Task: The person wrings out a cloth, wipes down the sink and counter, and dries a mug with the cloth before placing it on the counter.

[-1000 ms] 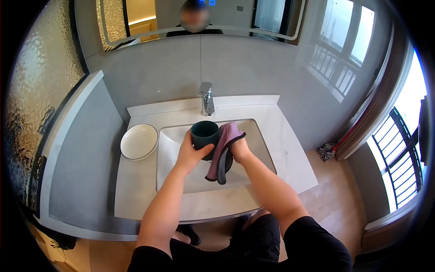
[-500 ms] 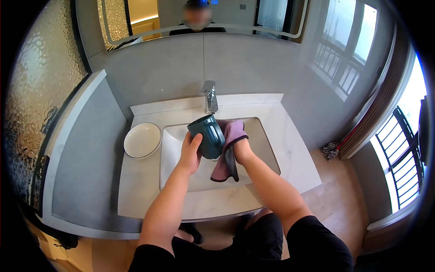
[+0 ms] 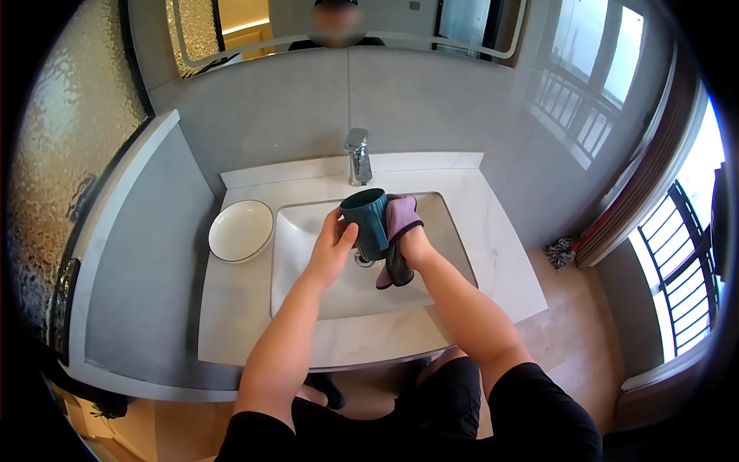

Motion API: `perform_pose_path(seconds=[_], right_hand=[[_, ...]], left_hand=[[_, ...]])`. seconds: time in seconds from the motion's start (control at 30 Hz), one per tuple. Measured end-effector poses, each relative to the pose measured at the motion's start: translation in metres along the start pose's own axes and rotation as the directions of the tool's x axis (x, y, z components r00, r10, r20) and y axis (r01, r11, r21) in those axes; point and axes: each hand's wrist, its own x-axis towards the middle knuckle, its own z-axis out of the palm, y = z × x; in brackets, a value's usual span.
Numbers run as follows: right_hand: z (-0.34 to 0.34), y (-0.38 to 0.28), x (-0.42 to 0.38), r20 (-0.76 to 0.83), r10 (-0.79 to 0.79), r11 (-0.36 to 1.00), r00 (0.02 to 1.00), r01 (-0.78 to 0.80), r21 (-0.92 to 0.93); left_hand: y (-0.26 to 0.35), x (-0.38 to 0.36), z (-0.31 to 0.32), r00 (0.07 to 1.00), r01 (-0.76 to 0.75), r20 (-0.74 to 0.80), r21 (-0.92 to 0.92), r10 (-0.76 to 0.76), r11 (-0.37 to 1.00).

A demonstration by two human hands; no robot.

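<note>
A dark teal mug [image 3: 369,225] is held above the sink [image 3: 296,296], nearly upright with its mouth toward the faucet. My left hand [image 3: 334,246] is closed around its left side, thumb across the front. On the mug's right side, a purple and dark grey cloth [image 3: 402,215] covers most of my right hand [image 3: 416,245]. That hand presses the cloth against the mug; its fingers are hidden under the fabric. The cloth's lower end hangs over the basin, near the drain.
Left of the sink, a white bowl [image 3: 241,231] with a dark rim stands on the marble-look counter [image 3: 504,269]. A chrome faucet [image 3: 359,158] rises behind the basin. A mirror [image 3: 416,31] hangs on the wall, and a mop head [image 3: 560,252] lies on the floor at right.
The mug has turned more upright and shifted slightly right. The cloth now lies closer against its side, with its hanging end bunched and swung right.
</note>
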Motion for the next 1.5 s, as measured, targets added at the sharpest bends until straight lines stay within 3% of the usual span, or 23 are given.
perform_pose_path(seconds=[0.07, 0.1, 0.13, 0.17, 0.2, 0.27, 0.3, 0.37, 0.4, 0.47, 0.5, 0.53, 0.6, 0.63, 0.67, 0.7, 0.8, 0.83, 1.0, 1.2, 1.27, 1.33, 1.5], right_hand=[[-0.003, 0.006, -0.002, 0.041, -0.146, 0.985, 0.988, 0.149, -0.091], [0.007, -0.015, -0.009, 0.088, -0.259, 0.732, 0.962, 0.255, -0.632], [0.017, -0.034, -0.017, 0.202, -0.306, 0.214, 0.930, 0.274, -0.938], [0.025, -0.048, -0.019, 0.166, -0.199, 0.190, 0.966, 0.204, -0.960], [0.026, -0.054, -0.019, 0.158, -0.172, 0.188, 0.972, 0.190, -0.964], [0.014, -0.019, -0.008, -0.076, -0.422, 0.805, 0.903, 0.335, -0.490], [0.020, -0.035, -0.012, -0.079, -0.412, 0.808, 0.908, 0.324, -0.493], [0.027, -0.066, -0.020, 0.200, -0.195, 0.082, 0.960, 0.220, -0.972], [0.026, -0.060, -0.024, 0.194, -0.188, 0.087, 0.963, 0.213, -0.973], [0.028, -0.051, -0.027, 0.179, -0.534, 0.146, 0.826, 0.299, -0.943], [0.032, -0.050, -0.022, -0.189, -0.260, 0.843, 0.947, 0.127, -0.524], [0.029, -0.050, -0.026, -0.196, -0.257, 0.845, 0.946, 0.122, -0.520], [0.026, -0.066, -0.035, 0.318, -0.353, 0.081, 0.880, 0.368, -0.926], [0.027, -0.064, -0.033, 0.318, -0.355, 0.082, 0.879, 0.368, -0.926], [0.030, -0.060, -0.030, 0.196, -0.319, 0.607, 0.927, 0.359, -0.709], [0.031, -0.053, -0.028, 0.113, -0.213, 0.936, 0.970, 0.236, -0.261], [0.019, -0.011, -0.005, 0.150, -0.171, 0.970, 0.974, 0.193, -0.146], [0.017, -0.005, -0.011, 0.109, 0.073, 0.865, 0.991, -0.117, 0.487], [0.030, -0.051, -0.029, 0.286, -0.012, 1.000, 0.958, 0.019, -0.021], [0.021, -0.028, -0.029, 0.400, -0.002, 0.905, 0.917, -0.169, 0.391], [0.020, -0.027, -0.035, 0.328, -0.043, 0.974, 0.944, -0.033, 0.223], [0.022, -0.021, -0.027, 0.345, 0.061, 0.913, 0.937, -0.192, 0.360], [0.018, -0.011, -0.014, 0.248, 0.120, 0.908, 0.961, -0.208, 0.365]], left_hand=[[-0.003, 0.000, 0.009, 0.993, -0.113, 0.017, 0.023, 0.113, 0.993], [-0.006, -0.003, 0.012, 0.973, -0.229, 0.028, 0.042, 0.228, 0.973], [-0.012, -0.006, 0.009, 0.981, -0.196, 0.016, 0.039, 0.196, 0.980], [-0.016, -0.003, 0.004, 0.984, -0.175, 0.027, 0.010, 0.175, 0.984], [-0.015, 0.001, 0.003, 0.985, -0.165, 0.040, -0.020, 0.166, 0.986], [-0.004, -0.007, 0.006, 0.996, -0.080, 0.025, -0.045, 0.081, 0.996], [0.003, -0.008, 0.007, 1.000, -0.022, 0.020, -0.062, 0.023, 0.998], [0.001, -0.007, 0.005, 0.998, -0.066, 0.014, -0.059, 0.066, 0.996], [-0.002, -0.007, 0.004, 0.993, -0.114, 0.007, -0.049, 0.115, 0.992], [-0.006, -0.003, -0.001, 0.987, -0.163, -0.012, -0.016, 0.163, 0.986], [-0.007, -0.001, -0.004, 0.989, -0.147, -0.032, -0.030, 0.146, 0.989], [-0.008, -0.001, -0.006, 0.991, -0.127, -0.052, -0.044, 0.125, 0.991], [-0.007, 0.001, -0.005, 0.990, -0.134, -0.058, -0.017, 0.132, 0.991], [-0.009, 0.001, -0.003, 0.987, -0.145, -0.082, -0.059, 0.140, 0.988], [-0.009, 0.001, -0.001, 0.984, -0.156, -0.108, -0.102, 0.145, 0.982], [-0.006, -0.001, -0.001, 0.984, -0.151, -0.109, -0.104, 0.139, 0.983], [-0.003, -0.004, 0.003, 0.979, -0.172, -0.118, -0.029, 0.167, 0.985], [-0.003, -0.005, -0.004, 0.982, -0.142, -0.123, 0.004, 0.141, 0.990], [-0.010, 0.003, -0.011, 0.961, -0.177, -0.230, -0.076, 0.155, 0.981], [-0.009, 0.001, -0.011, 0.943, -0.167, -0.281, 0.068, 0.180, 0.984], [-0.006, -0.001, -0.011, 0.905, -0.179, -0.292, 0.396, 0.308, 0.901], [-0.006, 0.002, -0.012, 0.913, -0.156, -0.305, 0.351, 0.270, 0.924], [-0.011, 0.006, -0.017, 0.971, -0.030, -0.238, 0.049, 0.041, 0.998]])
